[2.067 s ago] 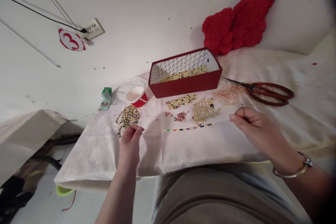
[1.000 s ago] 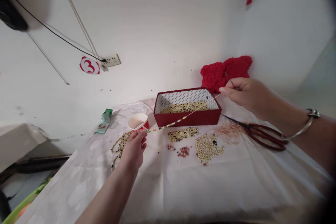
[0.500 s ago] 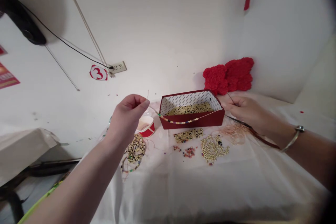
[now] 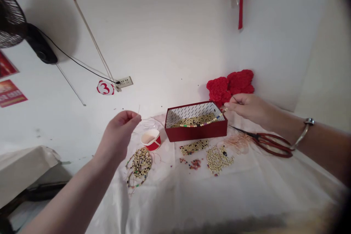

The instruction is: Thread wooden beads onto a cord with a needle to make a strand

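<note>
My left hand (image 4: 118, 134) is raised above the table's left side, fingers pinched on one end of a thin thread. My right hand (image 4: 245, 106) is pinched on the other end, near the back right corner of the red box (image 4: 196, 131). The thread stretches between them, and a row of coloured and cream beads (image 4: 201, 123) sits on it in front of the box's opening. The box holds cream beads.
A small red paper cup (image 4: 150, 140), a heap of finished bead strings (image 4: 138, 164), a bead strip (image 4: 194, 146), loose coloured beads (image 4: 192, 163) and a cream bead cluster (image 4: 218, 158) lie on the white cloth. Red-handled scissors (image 4: 270, 142) lie right. A red knitted piece (image 4: 231, 86) leans on the wall.
Both hands lifted the beaded thread off the table and stretched it out. The beads slid along it toward my right hand. My view tilted up toward the wall.
</note>
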A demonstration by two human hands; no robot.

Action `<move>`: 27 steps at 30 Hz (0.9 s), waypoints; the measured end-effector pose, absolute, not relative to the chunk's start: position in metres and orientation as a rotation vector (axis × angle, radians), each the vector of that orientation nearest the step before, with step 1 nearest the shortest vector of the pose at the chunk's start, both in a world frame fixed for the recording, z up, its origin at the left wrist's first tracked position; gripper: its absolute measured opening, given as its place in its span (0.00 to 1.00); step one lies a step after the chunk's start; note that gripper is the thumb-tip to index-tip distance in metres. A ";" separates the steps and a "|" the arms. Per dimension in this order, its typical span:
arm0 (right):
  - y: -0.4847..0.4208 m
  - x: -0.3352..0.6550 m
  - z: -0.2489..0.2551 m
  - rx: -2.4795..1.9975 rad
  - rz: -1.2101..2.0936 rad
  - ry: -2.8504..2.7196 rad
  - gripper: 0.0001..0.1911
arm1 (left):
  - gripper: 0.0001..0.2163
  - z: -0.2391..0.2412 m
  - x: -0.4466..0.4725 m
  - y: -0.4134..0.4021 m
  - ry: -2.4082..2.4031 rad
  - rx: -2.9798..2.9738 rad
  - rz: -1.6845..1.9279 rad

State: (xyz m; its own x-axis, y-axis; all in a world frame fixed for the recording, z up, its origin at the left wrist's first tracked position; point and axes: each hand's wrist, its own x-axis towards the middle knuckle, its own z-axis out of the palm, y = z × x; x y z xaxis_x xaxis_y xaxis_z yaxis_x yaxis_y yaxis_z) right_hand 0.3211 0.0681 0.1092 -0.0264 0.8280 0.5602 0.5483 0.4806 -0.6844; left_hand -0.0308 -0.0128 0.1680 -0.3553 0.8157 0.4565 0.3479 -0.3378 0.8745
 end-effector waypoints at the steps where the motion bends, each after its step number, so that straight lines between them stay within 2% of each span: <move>1: 0.066 0.321 0.120 -1.194 0.346 -1.734 0.19 | 0.07 0.156 -0.033 -0.012 1.526 1.463 1.720; 7: 0.052 0.314 0.183 -1.309 0.277 -1.850 0.16 | 0.09 0.092 -0.026 -0.010 1.496 1.299 1.584; 13: 0.043 0.307 0.216 -1.475 0.122 -1.860 0.12 | 0.09 0.076 -0.022 -0.007 1.470 1.202 1.579; 18: 0.040 0.305 0.212 -1.479 0.131 -1.867 0.11 | 0.09 0.100 -0.032 -0.009 1.471 1.262 1.675; 23: 0.048 0.301 0.175 -1.390 0.235 -1.915 0.16 | 0.08 0.150 -0.036 -0.016 1.482 1.417 1.737; 27: 0.053 0.293 0.145 -1.324 0.314 -1.920 0.15 | 0.05 0.192 -0.032 -0.027 1.485 1.580 1.753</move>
State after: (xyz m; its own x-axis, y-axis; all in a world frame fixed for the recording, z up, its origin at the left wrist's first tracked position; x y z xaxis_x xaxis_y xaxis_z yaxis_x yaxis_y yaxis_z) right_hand 0.2933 0.0530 0.1454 -0.1654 0.8771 0.4509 0.6882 0.4301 -0.5843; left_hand -0.0321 -0.0272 0.1922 -0.3161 0.8023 0.5064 0.3675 -0.3885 0.8450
